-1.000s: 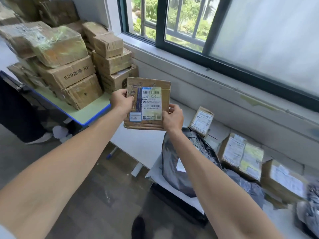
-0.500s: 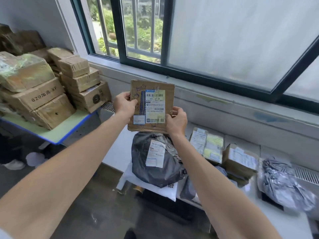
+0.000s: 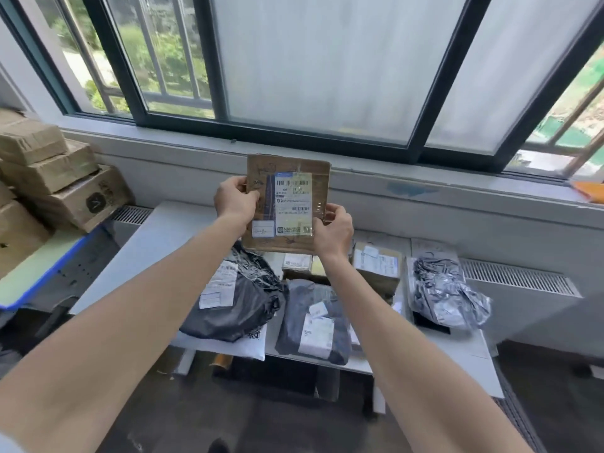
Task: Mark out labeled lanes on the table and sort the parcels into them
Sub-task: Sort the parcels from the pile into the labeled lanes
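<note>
I hold a flat brown cardboard parcel (image 3: 287,178) upright in front of me, its white shipping label facing me. My left hand (image 3: 233,201) grips its left edge and my right hand (image 3: 333,230) grips its lower right edge. Below it lies the white table (image 3: 153,243) with sorted parcels: a black plastic bag (image 3: 242,299) at the left, a grey bag (image 3: 313,322) in the middle, small brown boxes (image 3: 379,266) behind, and a crinkled grey bag (image 3: 444,292) at the right.
Stacked brown cartons (image 3: 62,188) sit on a blue-edged table (image 3: 42,276) at the left. A window sill (image 3: 425,181) and window run along the far wall. A radiator grille (image 3: 519,279) is at the right. Dark floor lies below.
My view has swung right, from the carton stack to the white table. The parcel stays held in both hands, now over the middle of the sorted parcels.
</note>
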